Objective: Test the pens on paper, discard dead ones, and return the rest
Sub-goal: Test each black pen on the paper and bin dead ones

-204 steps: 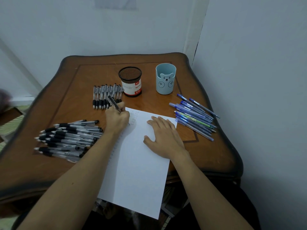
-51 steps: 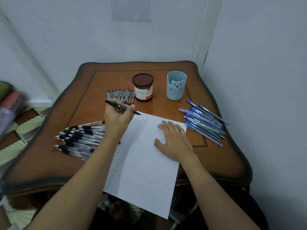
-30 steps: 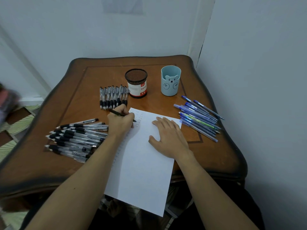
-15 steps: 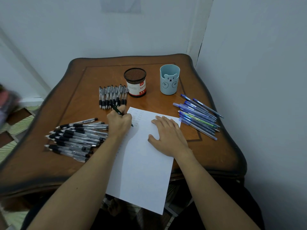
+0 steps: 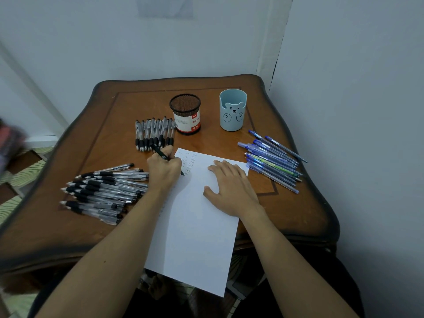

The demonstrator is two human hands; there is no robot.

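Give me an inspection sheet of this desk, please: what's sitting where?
Surface: wooden table, paper overhanging its near edge.
Job's things: black pen in use; row of black pens; pile of black pens; blue pens; mesh cup; bear cup.
Clutter: nothing seen.
Hands: left hand grips the black pen, tip on paper; right hand flat on paper.
Cables: nothing seen.
Surroundings: pale walls; patterned floor at left.

the table (image 5: 305,210) is glossy brown wood; the paper (image 5: 195,237) is matt white; one cup (image 5: 185,104) is black wire mesh, the other cup (image 5: 232,111) smooth pale-blue plastic.
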